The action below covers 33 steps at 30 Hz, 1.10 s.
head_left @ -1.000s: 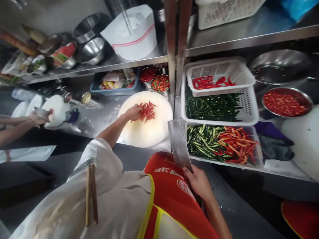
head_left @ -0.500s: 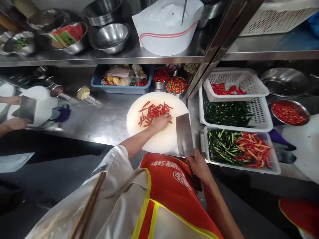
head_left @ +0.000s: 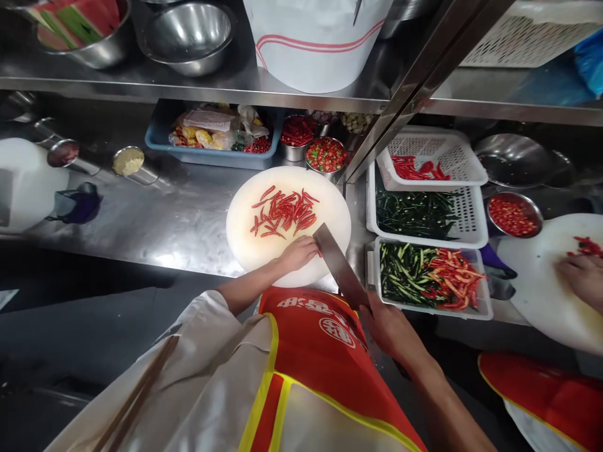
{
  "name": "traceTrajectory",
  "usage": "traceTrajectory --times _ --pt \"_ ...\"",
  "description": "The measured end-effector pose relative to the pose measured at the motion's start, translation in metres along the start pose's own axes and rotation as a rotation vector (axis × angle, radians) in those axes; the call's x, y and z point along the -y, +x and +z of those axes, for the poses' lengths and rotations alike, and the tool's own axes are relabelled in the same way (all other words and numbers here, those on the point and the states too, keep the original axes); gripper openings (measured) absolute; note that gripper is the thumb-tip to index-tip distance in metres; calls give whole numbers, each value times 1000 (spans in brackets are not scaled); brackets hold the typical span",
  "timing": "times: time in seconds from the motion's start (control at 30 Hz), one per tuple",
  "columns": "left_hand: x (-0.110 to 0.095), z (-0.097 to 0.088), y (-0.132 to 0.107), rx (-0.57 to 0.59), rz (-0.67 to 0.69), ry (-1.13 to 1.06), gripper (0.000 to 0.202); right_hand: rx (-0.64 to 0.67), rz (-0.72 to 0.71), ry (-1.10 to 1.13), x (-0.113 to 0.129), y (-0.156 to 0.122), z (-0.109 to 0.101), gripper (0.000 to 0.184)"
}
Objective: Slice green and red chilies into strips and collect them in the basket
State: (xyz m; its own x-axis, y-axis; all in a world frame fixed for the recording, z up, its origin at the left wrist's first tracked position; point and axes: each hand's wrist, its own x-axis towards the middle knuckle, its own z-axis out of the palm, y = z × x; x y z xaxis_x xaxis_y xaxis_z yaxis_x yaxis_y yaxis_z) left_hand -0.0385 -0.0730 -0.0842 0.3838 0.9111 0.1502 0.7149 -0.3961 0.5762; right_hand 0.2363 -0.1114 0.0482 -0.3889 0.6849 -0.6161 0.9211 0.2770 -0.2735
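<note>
A round white cutting board (head_left: 245,242) lies on the steel counter with a loose heap of red chilies (head_left: 285,212) on its far half. My left hand (head_left: 298,252) rests on the board's near edge, fingers curled on a red chili next to the blade. My right hand (head_left: 387,326) grips the handle of a cleaver (head_left: 340,263), whose blade slants up and left onto the board beside my left hand.
White baskets at the right hold red chilies (head_left: 417,168), green chilies (head_left: 417,213) and mixed chilies (head_left: 433,273). A blue tray (head_left: 211,135), small bowls of chopped chili (head_left: 325,154) and steel bowls (head_left: 191,34) sit behind. Another person's hand (head_left: 581,276) works at a second board (head_left: 537,282) at the right.
My left hand has drawn back from the chili heap to the board's near edge. The cleaver has tilted and come down beside it. The view has shifted and the person at the left is gone.
</note>
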Motion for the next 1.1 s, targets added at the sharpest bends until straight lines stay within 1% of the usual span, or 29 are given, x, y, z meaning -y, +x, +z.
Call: traceTrajectory --times 0.1,0.17,0.23,0.3,0.4,0.47,0.53,0.63,0.7,0.8,0.9,0.97,1.03,1.1 --pt "2 3 -1 -24 -1 -25 28 48 -51 -81 -8 0 -13 28" --pt "3 5 -1 -29 -8 -37 28 77 -61 -113 -13 4 -18 27" --pt "2 5 -2 -30 -20 -38 29 111 -64 -119 -12 12 -19 26" --pt "1 4 -2 -21 -31 -31 30 121 -65 -119 -8 25 -16 24" --pt "0 0 -2 2 -25 -34 30 50 -72 -112 -1 46 -5 23" --pt "0 -6 0 5 -18 -61 29 -11 -83 -82 -3 51 1 24" --pt "3 -12 6 -35 -85 -69 27 -53 -85 -45 -12 46 5 26" --pt "10 -22 25 -99 -299 -19 24 -74 -84 -9 -27 26 5 28" --pt "16 -28 39 -74 -409 18 25 -56 -103 -10 -35 12 4 28" --pt "23 -38 57 7 -466 45 26 -10 -112 -46 -41 -3 5 27" --pt "26 -48 63 33 -477 43 23 37 -102 -42 -43 -11 9 31" --pt "26 -54 58 -22 -490 31 23 52 -116 -3 -43 -11 13 32" --pt "23 -57 46 -144 -477 16 22 58 -124 40 -42 -7 17 31" --pt "19 -56 28 -256 -412 9 23 55 -127 87 -40 2 20 30"
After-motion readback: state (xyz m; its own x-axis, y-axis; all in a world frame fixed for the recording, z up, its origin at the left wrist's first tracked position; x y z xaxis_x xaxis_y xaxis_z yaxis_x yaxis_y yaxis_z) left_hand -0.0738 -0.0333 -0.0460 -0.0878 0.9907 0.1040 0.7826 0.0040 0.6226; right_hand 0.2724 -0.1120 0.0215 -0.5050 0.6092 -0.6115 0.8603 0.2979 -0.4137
